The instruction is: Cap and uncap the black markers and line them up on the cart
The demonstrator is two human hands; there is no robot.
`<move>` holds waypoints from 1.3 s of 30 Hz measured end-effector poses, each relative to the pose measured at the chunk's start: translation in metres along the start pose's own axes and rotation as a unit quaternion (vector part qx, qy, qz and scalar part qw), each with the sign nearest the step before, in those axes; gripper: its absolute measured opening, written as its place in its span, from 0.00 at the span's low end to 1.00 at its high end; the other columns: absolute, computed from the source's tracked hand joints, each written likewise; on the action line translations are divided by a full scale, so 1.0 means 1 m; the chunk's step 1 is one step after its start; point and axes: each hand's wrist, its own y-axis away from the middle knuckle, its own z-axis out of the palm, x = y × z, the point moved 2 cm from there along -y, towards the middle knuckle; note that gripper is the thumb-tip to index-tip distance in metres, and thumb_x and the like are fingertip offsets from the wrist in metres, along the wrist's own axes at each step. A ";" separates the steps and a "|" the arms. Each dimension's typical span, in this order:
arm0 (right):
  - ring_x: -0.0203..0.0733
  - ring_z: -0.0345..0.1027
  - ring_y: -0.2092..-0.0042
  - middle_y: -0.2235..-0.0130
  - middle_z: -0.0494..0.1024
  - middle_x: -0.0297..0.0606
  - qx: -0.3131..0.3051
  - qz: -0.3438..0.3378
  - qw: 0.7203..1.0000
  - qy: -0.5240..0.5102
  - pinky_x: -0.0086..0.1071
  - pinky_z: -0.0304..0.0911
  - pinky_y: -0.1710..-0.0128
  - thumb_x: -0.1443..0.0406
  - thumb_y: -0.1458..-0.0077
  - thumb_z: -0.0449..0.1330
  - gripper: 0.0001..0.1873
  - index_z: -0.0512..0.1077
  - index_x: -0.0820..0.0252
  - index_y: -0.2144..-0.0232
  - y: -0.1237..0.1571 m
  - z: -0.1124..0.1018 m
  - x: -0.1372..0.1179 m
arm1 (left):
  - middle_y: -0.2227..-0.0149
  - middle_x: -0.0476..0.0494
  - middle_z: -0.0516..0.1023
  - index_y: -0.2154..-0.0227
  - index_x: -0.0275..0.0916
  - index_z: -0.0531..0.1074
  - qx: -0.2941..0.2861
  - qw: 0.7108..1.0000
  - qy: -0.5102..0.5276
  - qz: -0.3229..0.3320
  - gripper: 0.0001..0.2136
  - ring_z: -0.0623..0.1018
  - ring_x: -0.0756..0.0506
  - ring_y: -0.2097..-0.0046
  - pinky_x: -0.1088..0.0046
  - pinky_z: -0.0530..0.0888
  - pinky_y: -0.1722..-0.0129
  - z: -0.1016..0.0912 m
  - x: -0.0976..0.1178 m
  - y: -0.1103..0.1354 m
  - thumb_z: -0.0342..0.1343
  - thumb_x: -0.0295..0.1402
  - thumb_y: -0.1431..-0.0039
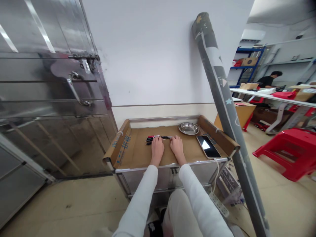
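Several pens (149,139), mostly black with one red, lie side by side on the cardboard-lined top of a small cart (140,157). My left hand (157,147) rests over their right ends, its fingers bent and closed about them. A single black pen (166,137) lies crosswise between my two hands. At its right end are the closed fingertips of my right hand (176,145). The undersides of both hands are hidden, so the exact grip does not show.
A round metal dish (188,128) sits at the cart's back right, with a phone (208,146) and its white cable in front. Against the cart's right side leans a long grey roll (222,82). A metal door (49,82) stands left; a red stool (288,153) and a seated person are right.
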 end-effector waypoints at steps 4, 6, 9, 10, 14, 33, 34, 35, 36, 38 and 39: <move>0.47 0.65 0.54 0.57 0.74 0.50 -0.007 -0.026 1.000 -0.006 0.36 0.56 0.54 0.71 0.38 0.47 0.16 0.74 0.65 0.58 0.001 -0.005 -0.004 | 0.57 0.30 0.71 0.58 0.31 0.69 0.050 0.992 -0.045 -0.107 0.14 0.71 0.37 0.53 0.57 0.69 0.53 -0.010 -0.005 0.011 0.39 0.22 0.38; 0.46 0.65 0.54 0.56 0.74 0.48 -0.017 -0.074 0.997 -0.028 0.35 0.56 0.53 0.72 0.40 0.47 0.17 0.74 0.63 0.57 0.002 -0.006 -0.008 | 0.57 0.27 0.71 0.57 0.30 0.68 0.060 0.988 -0.057 -0.134 0.14 0.71 0.36 0.53 0.56 0.68 0.53 -0.012 -0.007 0.016 0.39 0.23 0.38; 0.44 0.64 0.53 0.55 0.74 0.45 -0.040 -0.139 0.988 -0.059 0.34 0.56 0.52 0.73 0.41 0.48 0.19 0.75 0.59 0.55 0.004 -0.005 -0.011 | 0.57 0.29 0.72 0.58 0.31 0.68 0.068 0.990 -0.048 -0.115 0.13 0.70 0.36 0.53 0.55 0.68 0.53 -0.013 -0.009 0.019 0.40 0.23 0.39; 0.45 0.64 0.52 0.54 0.74 0.45 -0.045 -0.141 0.987 -0.060 0.34 0.56 0.52 0.73 0.41 0.48 0.19 0.75 0.58 0.54 0.004 -0.005 -0.011 | 0.57 0.30 0.72 0.58 0.32 0.68 0.069 0.991 -0.046 -0.103 0.13 0.70 0.37 0.53 0.56 0.67 0.52 -0.013 -0.009 0.020 0.40 0.22 0.39; 0.47 0.63 0.52 0.53 0.72 0.48 -0.041 -0.109 0.993 -0.037 0.36 0.56 0.52 0.72 0.42 0.49 0.21 0.74 0.58 0.50 0.005 -0.003 -0.008 | 0.59 0.33 0.74 0.60 0.34 0.69 0.051 0.995 -0.046 -0.067 0.12 0.71 0.39 0.55 0.58 0.68 0.52 -0.012 -0.009 0.018 0.42 0.21 0.40; 0.48 0.63 0.51 0.51 0.72 0.49 -0.058 -0.116 0.991 -0.036 0.37 0.56 0.52 0.69 0.41 0.51 0.15 0.71 0.61 0.53 0.002 0.008 0.001 | 0.52 0.42 0.72 0.52 0.42 0.69 -0.036 0.964 0.246 0.094 0.12 0.75 0.46 0.51 0.68 0.71 0.47 -0.020 0.003 0.011 0.50 0.28 0.38; 0.48 0.63 0.51 0.51 0.72 0.48 -0.056 -0.116 0.991 -0.042 0.37 0.56 0.52 0.69 0.41 0.52 0.15 0.71 0.61 0.53 0.002 0.009 0.001 | 0.52 0.42 0.72 0.52 0.41 0.68 -0.032 0.962 0.254 0.094 0.12 0.74 0.46 0.50 0.68 0.70 0.46 -0.019 0.003 0.010 0.50 0.28 0.38; 0.48 0.63 0.51 0.51 0.72 0.48 -0.053 -0.116 0.991 -0.050 0.36 0.57 0.52 0.69 0.41 0.52 0.15 0.71 0.61 0.53 0.002 0.009 0.002 | 0.51 0.42 0.73 0.51 0.41 0.67 -0.027 0.961 0.259 0.094 0.13 0.74 0.46 0.50 0.67 0.69 0.45 -0.017 0.002 0.009 0.50 0.28 0.38; 0.48 0.63 0.52 0.52 0.73 0.48 -0.049 -0.115 0.990 -0.059 0.36 0.57 0.52 0.69 0.41 0.53 0.14 0.71 0.61 0.54 0.002 0.009 0.002 | 0.51 0.42 0.73 0.50 0.41 0.67 -0.022 0.960 0.263 0.095 0.14 0.74 0.46 0.49 0.66 0.69 0.44 -0.015 0.001 0.008 0.51 0.28 0.38; 0.47 0.64 0.53 0.54 0.73 0.47 -0.040 -0.117 0.989 -0.082 0.36 0.57 0.52 0.69 0.41 0.53 0.13 0.72 0.62 0.55 0.001 0.010 0.004 | 0.50 0.41 0.73 0.50 0.41 0.66 -0.007 0.958 0.269 0.095 0.14 0.74 0.46 0.48 0.65 0.70 0.45 -0.010 -0.001 0.005 0.51 0.28 0.38; 0.47 0.64 0.54 0.55 0.74 0.47 -0.035 -0.120 0.987 -0.096 0.36 0.58 0.53 0.69 0.42 0.54 0.12 0.72 0.62 0.56 0.001 0.011 0.004 | 0.50 0.41 0.72 0.50 0.41 0.65 0.005 0.957 0.274 0.097 0.14 0.73 0.45 0.47 0.65 0.71 0.46 -0.008 -0.002 0.004 0.51 0.28 0.39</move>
